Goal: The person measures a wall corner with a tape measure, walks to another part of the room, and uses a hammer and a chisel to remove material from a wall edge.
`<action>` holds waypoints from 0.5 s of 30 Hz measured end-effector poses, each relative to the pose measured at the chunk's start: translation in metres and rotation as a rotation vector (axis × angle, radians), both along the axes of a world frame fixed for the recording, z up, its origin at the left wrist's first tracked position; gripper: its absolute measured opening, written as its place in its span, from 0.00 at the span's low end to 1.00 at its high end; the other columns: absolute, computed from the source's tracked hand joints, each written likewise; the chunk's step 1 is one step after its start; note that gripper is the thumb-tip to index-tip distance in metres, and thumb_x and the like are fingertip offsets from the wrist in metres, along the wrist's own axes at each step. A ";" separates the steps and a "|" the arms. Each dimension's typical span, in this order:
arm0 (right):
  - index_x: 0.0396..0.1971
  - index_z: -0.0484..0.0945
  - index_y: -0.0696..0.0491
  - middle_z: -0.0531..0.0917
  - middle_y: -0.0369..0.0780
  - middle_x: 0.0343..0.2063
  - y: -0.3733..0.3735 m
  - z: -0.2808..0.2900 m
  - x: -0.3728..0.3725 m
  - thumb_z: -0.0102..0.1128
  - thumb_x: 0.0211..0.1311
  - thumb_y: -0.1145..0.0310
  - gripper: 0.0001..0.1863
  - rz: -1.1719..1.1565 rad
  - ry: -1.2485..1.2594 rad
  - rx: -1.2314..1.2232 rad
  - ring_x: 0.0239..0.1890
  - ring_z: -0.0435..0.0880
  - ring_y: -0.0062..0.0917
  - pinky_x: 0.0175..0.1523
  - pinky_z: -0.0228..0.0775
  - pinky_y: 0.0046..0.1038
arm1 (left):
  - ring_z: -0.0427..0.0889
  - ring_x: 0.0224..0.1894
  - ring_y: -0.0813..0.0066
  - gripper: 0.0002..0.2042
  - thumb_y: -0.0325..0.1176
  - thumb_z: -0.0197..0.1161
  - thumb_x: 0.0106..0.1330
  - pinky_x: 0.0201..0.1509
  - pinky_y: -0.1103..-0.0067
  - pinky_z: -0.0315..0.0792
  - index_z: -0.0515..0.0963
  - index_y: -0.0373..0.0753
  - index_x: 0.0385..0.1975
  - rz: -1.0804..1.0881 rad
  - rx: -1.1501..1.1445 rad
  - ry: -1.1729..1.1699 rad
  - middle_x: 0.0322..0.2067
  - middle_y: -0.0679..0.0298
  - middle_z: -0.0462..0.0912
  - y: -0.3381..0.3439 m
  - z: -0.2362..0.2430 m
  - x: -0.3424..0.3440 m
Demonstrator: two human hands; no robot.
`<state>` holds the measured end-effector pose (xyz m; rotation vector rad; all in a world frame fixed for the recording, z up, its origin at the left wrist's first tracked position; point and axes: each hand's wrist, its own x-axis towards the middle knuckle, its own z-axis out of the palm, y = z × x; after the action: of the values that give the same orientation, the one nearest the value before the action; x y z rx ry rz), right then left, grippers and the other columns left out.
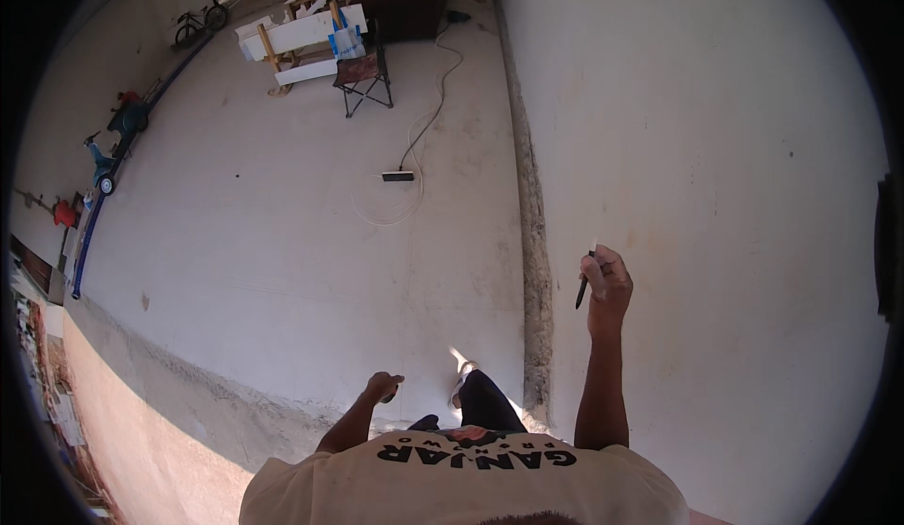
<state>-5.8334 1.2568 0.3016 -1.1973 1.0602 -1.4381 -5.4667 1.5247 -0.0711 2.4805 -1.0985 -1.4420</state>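
Where the right hand [608,280] pinches, a likely pen [581,293] slants through.

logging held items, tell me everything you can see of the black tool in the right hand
The tool is slim, straight and black, perhaps plastic. The right hand pinches it toward its upper end; the lower end slants down and left, free, with the wall behind. A pale tip shows above the grip, perhaps its own.
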 end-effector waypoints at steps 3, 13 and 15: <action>0.42 0.78 0.59 0.79 0.33 0.29 -0.074 0.024 0.036 0.63 0.60 0.73 0.11 0.103 0.085 0.015 0.31 0.74 0.13 0.38 0.67 0.18 | 0.82 0.30 0.58 0.25 0.56 0.59 0.57 0.40 0.65 0.74 0.81 0.35 0.18 0.028 0.063 -0.017 0.23 0.52 0.82 -0.047 0.039 0.026; 0.45 0.78 0.61 0.84 0.41 0.37 -0.324 -0.064 0.129 0.61 0.61 0.69 0.15 0.257 0.504 0.123 0.39 0.82 0.23 0.47 0.72 0.25 | 0.82 0.44 0.54 0.25 0.53 0.62 0.55 0.50 0.66 0.74 0.82 0.32 0.33 0.189 0.137 0.053 0.38 0.46 0.83 -0.133 -0.006 0.129; 0.44 0.79 0.60 0.85 0.43 0.37 -0.369 -0.124 0.136 0.62 0.60 0.68 0.14 0.251 0.640 0.178 0.40 0.83 0.27 0.47 0.74 0.28 | 0.82 0.44 0.54 0.25 0.53 0.62 0.55 0.50 0.66 0.74 0.82 0.32 0.33 0.152 0.203 0.083 0.38 0.46 0.83 -0.199 -0.017 0.143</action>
<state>-5.6973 0.8880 0.1779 -1.6390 1.3677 -0.7549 -5.3235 1.3261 -0.0881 2.5430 -0.7656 -1.6671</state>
